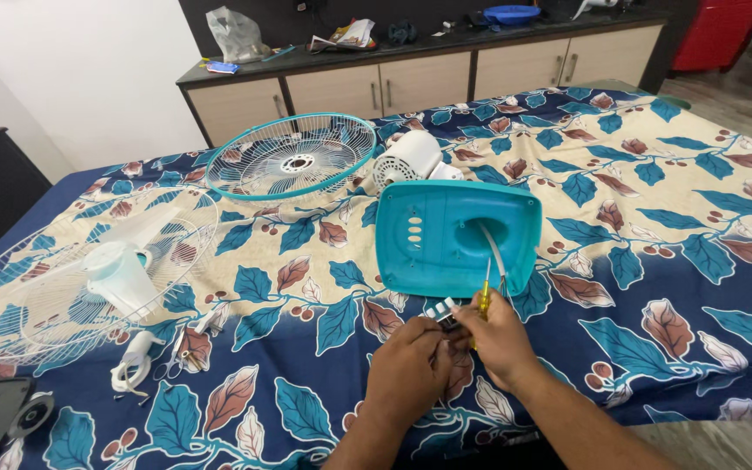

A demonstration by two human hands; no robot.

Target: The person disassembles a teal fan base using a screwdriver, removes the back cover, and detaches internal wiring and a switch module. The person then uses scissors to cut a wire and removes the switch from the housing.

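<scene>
Both hands curl around a small switch part.

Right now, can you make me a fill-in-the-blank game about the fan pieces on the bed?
1. The right hand holds a screwdriver with a ______ handle.
2. The upturned fan base by the hands is ______ in colour.
3. The left hand and the right hand work on a small ______ part together.
4. The round grille has a teal ______.

Missing words: yellow; teal; white; rim

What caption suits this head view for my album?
Both hands, left hand and right hand, work a small switch part with a yellow screwdriver beside a teal fan base.
</scene>
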